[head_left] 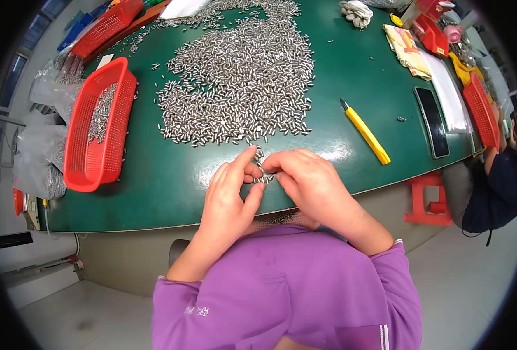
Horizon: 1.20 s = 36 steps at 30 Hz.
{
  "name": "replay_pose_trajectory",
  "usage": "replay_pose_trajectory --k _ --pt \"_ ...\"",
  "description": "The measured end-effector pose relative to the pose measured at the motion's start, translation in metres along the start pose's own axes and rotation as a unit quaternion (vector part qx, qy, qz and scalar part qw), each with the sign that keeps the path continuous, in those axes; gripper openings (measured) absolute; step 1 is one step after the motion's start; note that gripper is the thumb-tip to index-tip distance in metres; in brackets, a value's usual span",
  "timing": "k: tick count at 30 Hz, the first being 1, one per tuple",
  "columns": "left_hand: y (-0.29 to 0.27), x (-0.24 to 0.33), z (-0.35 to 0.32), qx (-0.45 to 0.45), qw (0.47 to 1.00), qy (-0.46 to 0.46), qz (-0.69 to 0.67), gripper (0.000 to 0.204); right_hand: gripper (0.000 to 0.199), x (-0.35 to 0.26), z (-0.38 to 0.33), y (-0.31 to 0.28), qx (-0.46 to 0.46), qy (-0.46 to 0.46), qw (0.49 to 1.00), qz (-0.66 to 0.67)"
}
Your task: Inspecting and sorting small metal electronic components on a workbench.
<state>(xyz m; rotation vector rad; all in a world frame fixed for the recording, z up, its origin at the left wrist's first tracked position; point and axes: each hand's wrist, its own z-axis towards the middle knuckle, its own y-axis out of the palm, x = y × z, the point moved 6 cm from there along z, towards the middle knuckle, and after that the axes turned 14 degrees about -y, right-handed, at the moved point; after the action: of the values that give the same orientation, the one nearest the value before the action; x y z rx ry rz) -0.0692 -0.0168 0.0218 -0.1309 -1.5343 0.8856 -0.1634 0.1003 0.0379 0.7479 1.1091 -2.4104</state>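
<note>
Small silvery metal pins with rounded ends lie between my hands close to the table's near edge. My left hand is curled, its thumb and fingertips closed around a short row of these metal pins. From the other side, my right hand bends its index finger and thumb in on the same row. The fingers partly hide which pins each hand grips. Just beyond my fingertips, a large spread pile of metal pins covers the middle of the green table, with a few stray pins trailing toward me.
At left stands a red perforated basket with pins inside, beside clear plastic bags. To the right lie a yellow utility knife, a phone and a folded cloth. Another person is at the far right, near a red stool.
</note>
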Motion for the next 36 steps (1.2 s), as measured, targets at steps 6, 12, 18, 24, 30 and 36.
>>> replay_pose_trajectory --k 6,12,18,24,30,36 --pt "0.0 0.0 0.0 -0.001 1.0 -0.003 0.0 0.063 0.022 -0.002 0.002 0.0 -0.003 -0.02 1.0 0.0" --pt "0.001 0.0 0.001 0.002 1.0 0.002 -0.002 0.063 0.023 -0.001 0.003 0.0 -0.014 -0.023 0.999 0.021" --pt "0.001 -0.001 0.0 0.005 1.0 0.009 -0.003 0.062 0.022 0.001 -0.003 -0.001 0.018 0.006 0.999 -0.031" --pt "0.003 -0.003 0.001 0.006 1.0 -0.005 -0.012 0.061 0.024 0.0 -0.007 0.002 0.017 0.043 0.999 -0.017" --pt "0.003 -0.005 0.0 0.007 1.0 -0.01 -0.018 0.062 0.026 -0.001 -0.005 0.008 0.022 0.038 0.999 -0.002" --pt "0.003 -0.006 0.0 -0.008 1.0 -0.023 -0.017 0.062 0.03 -0.004 -0.004 0.01 0.01 0.046 0.999 0.0"
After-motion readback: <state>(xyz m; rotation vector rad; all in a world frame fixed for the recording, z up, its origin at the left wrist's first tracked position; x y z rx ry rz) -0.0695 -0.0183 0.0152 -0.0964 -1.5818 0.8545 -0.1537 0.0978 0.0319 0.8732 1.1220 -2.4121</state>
